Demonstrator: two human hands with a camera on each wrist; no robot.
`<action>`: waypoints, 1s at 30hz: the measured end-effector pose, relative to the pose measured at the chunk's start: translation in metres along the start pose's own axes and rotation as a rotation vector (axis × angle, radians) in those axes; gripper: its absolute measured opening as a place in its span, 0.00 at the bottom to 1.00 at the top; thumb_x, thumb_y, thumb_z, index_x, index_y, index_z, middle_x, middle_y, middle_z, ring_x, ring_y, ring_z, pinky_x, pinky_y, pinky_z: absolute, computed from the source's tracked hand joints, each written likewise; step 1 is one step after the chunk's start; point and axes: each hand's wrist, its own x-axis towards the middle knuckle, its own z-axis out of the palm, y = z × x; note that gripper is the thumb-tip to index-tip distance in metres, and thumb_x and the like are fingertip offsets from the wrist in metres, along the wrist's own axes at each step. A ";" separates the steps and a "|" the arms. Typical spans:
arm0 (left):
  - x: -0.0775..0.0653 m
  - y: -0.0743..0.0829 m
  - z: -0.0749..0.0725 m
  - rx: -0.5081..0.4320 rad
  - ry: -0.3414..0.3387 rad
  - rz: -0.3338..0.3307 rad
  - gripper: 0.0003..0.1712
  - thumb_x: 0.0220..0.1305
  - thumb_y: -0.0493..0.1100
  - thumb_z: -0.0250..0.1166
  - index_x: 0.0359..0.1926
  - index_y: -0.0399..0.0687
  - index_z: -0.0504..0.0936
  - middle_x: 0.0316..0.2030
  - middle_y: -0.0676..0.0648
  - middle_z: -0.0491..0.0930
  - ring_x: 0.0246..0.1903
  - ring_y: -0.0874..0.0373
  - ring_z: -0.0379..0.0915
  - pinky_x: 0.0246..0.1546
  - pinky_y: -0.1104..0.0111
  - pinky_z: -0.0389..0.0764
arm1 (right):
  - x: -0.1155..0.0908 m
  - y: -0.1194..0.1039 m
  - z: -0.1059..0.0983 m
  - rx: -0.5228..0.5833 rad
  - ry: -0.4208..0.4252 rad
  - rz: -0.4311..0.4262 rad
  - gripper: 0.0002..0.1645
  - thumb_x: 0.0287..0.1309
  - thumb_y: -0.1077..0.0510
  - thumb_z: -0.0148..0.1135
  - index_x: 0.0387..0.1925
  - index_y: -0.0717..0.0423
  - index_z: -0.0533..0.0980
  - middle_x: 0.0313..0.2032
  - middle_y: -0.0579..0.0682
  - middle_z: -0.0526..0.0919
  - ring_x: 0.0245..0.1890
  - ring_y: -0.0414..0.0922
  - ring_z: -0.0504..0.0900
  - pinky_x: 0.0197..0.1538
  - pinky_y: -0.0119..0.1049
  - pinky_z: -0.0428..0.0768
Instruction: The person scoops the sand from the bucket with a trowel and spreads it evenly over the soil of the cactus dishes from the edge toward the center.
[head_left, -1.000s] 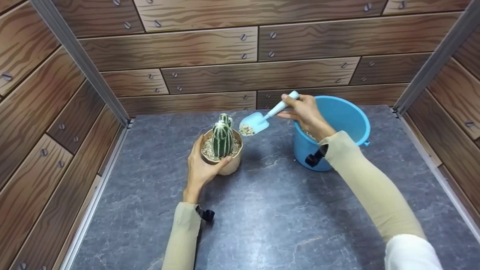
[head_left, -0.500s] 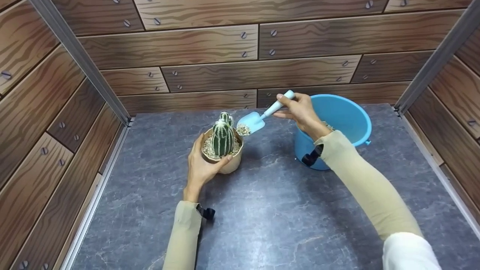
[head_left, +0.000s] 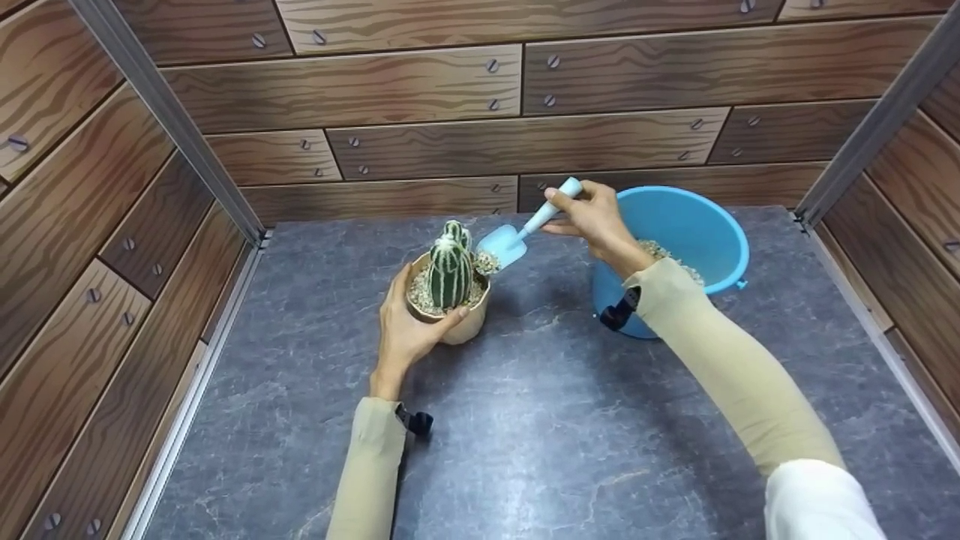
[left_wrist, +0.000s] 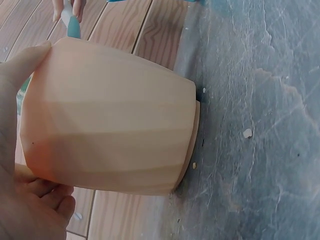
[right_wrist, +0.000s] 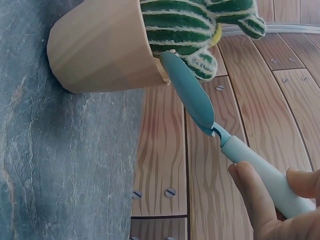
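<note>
A green cactus (head_left: 450, 274) with white stripes stands in a beige pot (head_left: 466, 324) filled with pale gravel. My left hand (head_left: 409, 326) grips the pot at its rim, thumb at the front and fingers round the left side. By its handle, my right hand (head_left: 596, 221) holds a light-blue trowel (head_left: 504, 244). Pale gravel (head_left: 487, 262) lies on the tip of its blade, right at the pot's right rim. In the right wrist view the trowel blade (right_wrist: 192, 92) tilts down toward the rim, close beside the cactus (right_wrist: 177, 25).
A blue bucket (head_left: 694, 217) with more gravel (head_left: 664, 255) inside stands to the right, behind the right forearm. A few loose bits of gravel (left_wrist: 247, 133) lie on the grey marbled table (head_left: 525, 420). Wood-patterned walls (head_left: 435, 90) enclose the back and sides.
My right hand has moved the trowel left, bringing its gravel-laden tip from beside the pot to the rim. The left hand keeps its grip on the pot.
</note>
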 end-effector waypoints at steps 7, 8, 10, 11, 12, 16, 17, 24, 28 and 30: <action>-0.002 0.000 0.002 0.009 -0.003 0.006 0.71 0.41 0.66 0.87 0.79 0.37 0.64 0.73 0.37 0.72 0.71 0.40 0.72 0.75 0.50 0.72 | 0.001 0.005 0.001 0.011 0.006 -0.011 0.15 0.71 0.56 0.71 0.47 0.64 0.78 0.37 0.57 0.86 0.36 0.55 0.94 0.44 0.41 0.92; -0.002 0.000 0.002 0.010 -0.004 0.001 0.71 0.41 0.66 0.87 0.79 0.38 0.64 0.73 0.37 0.72 0.72 0.40 0.72 0.75 0.50 0.72 | 0.001 0.005 0.001 0.008 0.006 -0.014 0.15 0.71 0.56 0.71 0.47 0.64 0.78 0.37 0.57 0.86 0.35 0.55 0.94 0.44 0.41 0.92; -0.002 0.000 0.001 0.001 -0.003 -0.005 0.72 0.40 0.65 0.87 0.79 0.37 0.64 0.74 0.37 0.72 0.72 0.40 0.71 0.75 0.50 0.72 | 0.001 0.005 0.002 0.002 0.010 -0.019 0.15 0.71 0.56 0.70 0.47 0.63 0.78 0.36 0.56 0.86 0.34 0.54 0.94 0.43 0.41 0.92; -0.002 0.000 0.001 0.001 -0.002 -0.008 0.72 0.40 0.65 0.88 0.79 0.38 0.64 0.74 0.37 0.72 0.72 0.39 0.71 0.75 0.50 0.71 | 0.001 0.004 0.002 0.010 0.008 -0.019 0.15 0.71 0.56 0.71 0.47 0.63 0.78 0.36 0.56 0.87 0.34 0.53 0.94 0.43 0.41 0.92; -0.002 0.000 0.001 0.003 -0.001 -0.009 0.72 0.40 0.66 0.87 0.79 0.38 0.64 0.74 0.36 0.71 0.72 0.39 0.71 0.76 0.49 0.71 | 0.002 0.004 0.002 0.012 0.009 -0.020 0.15 0.71 0.56 0.71 0.47 0.63 0.78 0.36 0.56 0.87 0.34 0.53 0.94 0.43 0.41 0.92; -0.001 -0.001 0.001 0.012 0.000 -0.021 0.73 0.39 0.67 0.87 0.80 0.38 0.63 0.75 0.35 0.70 0.73 0.38 0.69 0.76 0.48 0.70 | 0.002 0.002 0.001 0.009 0.011 -0.029 0.14 0.70 0.57 0.71 0.46 0.63 0.78 0.35 0.56 0.88 0.33 0.52 0.94 0.43 0.42 0.92; -0.001 -0.001 0.001 0.015 -0.001 -0.024 0.73 0.39 0.67 0.87 0.80 0.38 0.63 0.75 0.35 0.70 0.73 0.38 0.69 0.76 0.48 0.70 | 0.001 0.001 0.001 0.013 0.008 -0.030 0.14 0.70 0.57 0.71 0.46 0.63 0.78 0.35 0.56 0.88 0.32 0.52 0.94 0.43 0.42 0.92; 0.000 0.000 -0.001 0.045 -0.013 -0.011 0.72 0.40 0.67 0.86 0.80 0.39 0.63 0.75 0.35 0.70 0.72 0.39 0.69 0.76 0.47 0.69 | 0.000 0.001 0.000 0.008 0.009 -0.053 0.13 0.70 0.58 0.71 0.45 0.63 0.77 0.35 0.56 0.88 0.32 0.51 0.94 0.42 0.41 0.92; 0.001 -0.001 -0.001 0.057 -0.021 0.012 0.70 0.40 0.66 0.85 0.79 0.40 0.64 0.74 0.37 0.71 0.70 0.40 0.68 0.74 0.46 0.69 | -0.001 0.002 0.000 -0.033 -0.002 -0.079 0.16 0.70 0.56 0.71 0.47 0.63 0.77 0.37 0.56 0.87 0.33 0.51 0.94 0.43 0.41 0.92; 0.002 -0.002 -0.001 0.051 -0.023 0.020 0.70 0.40 0.65 0.85 0.79 0.39 0.64 0.73 0.37 0.72 0.69 0.40 0.68 0.72 0.46 0.70 | -0.002 0.003 0.000 -0.060 -0.008 -0.097 0.17 0.70 0.54 0.71 0.48 0.63 0.77 0.38 0.56 0.87 0.35 0.52 0.94 0.43 0.41 0.92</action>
